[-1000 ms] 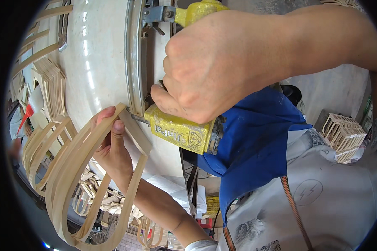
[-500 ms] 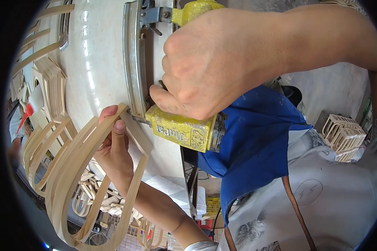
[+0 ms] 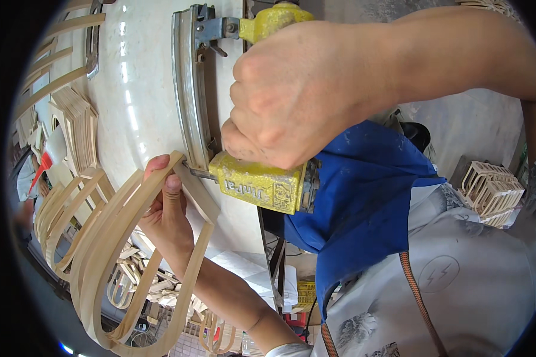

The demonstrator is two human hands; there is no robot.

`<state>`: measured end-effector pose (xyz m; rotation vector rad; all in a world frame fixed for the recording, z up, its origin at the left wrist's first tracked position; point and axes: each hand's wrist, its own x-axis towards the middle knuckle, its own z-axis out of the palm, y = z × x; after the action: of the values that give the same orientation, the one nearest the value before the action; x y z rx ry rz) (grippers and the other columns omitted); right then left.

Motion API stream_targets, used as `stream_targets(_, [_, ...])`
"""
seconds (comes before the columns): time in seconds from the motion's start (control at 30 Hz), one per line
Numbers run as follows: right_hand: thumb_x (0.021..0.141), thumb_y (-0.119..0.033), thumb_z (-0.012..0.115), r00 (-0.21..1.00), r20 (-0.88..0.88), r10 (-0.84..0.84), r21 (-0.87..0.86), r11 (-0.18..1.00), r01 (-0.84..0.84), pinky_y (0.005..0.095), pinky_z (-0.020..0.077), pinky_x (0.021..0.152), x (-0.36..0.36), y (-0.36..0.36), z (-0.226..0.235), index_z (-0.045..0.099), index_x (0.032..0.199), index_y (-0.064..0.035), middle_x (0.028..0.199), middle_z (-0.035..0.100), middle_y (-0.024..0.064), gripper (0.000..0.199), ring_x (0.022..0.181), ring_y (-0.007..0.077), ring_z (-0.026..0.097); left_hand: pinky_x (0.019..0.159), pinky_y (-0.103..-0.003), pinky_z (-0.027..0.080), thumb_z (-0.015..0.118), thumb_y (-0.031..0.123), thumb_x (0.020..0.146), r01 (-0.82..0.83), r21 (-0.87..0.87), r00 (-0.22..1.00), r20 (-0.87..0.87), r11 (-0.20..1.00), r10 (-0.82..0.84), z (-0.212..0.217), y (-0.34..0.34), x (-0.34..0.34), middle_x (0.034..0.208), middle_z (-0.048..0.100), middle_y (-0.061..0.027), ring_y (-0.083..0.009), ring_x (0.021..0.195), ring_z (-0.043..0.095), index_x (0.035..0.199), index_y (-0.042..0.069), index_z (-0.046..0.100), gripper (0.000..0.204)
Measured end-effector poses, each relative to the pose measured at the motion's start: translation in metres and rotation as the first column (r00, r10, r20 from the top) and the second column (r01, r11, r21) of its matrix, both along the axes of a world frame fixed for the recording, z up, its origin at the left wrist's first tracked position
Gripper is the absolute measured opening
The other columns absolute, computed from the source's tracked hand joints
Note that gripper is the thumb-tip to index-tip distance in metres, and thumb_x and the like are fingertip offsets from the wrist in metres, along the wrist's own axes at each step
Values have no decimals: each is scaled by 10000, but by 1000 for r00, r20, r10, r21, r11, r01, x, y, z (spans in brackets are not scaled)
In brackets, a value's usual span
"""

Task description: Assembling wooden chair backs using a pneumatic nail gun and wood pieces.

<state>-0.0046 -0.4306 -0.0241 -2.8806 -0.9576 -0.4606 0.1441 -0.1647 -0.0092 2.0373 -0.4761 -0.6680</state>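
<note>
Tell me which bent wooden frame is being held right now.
The large looped frame pinched by the left hand under the yellow tool; other frames lie untouched behind.

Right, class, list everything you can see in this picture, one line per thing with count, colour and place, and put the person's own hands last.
Nail gun: one, yellow body with a grey metal magazine, centre, nose against the wood frame.
Bent wood frame: one, pale tan looped strips, lower left, held at the gun's nose.
Table: one, glossy white, upper left.
Stacked wood strips: one pile, tan, left on the table.
Apron: one, blue, centre right.
Finished slatted wood pieces: a small heap, pale, far right.
Hose: one, orange braided, lower right.
Left hand: pinching the frame.
Right hand: gripping the nail gun.
</note>
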Motion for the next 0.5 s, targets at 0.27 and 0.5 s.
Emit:
stream_targets(0.27, [773,-202,666,983,182,-8,64,998,-4,295,490,524,2,1,-16,596,779,-52,596,557,-9,166,565,157,633,709,-203,513,739,176,1022,30,13,999,-44,999,-29,0,5,3,1076,733,-46,-79,873,646,1283,50,720,290])
stream_targets(0.5, [814,-220,666,975,224,3,30,999,-10,276,485,538,1,-1,-20,628,823,-49,610,547,-26,175,573,136,620,617,-184,421,726,167,1032,69,-38,997,-42,997,-71,-2,3,2,1049,724,-28,-40,763,572,1286,51,717,279])
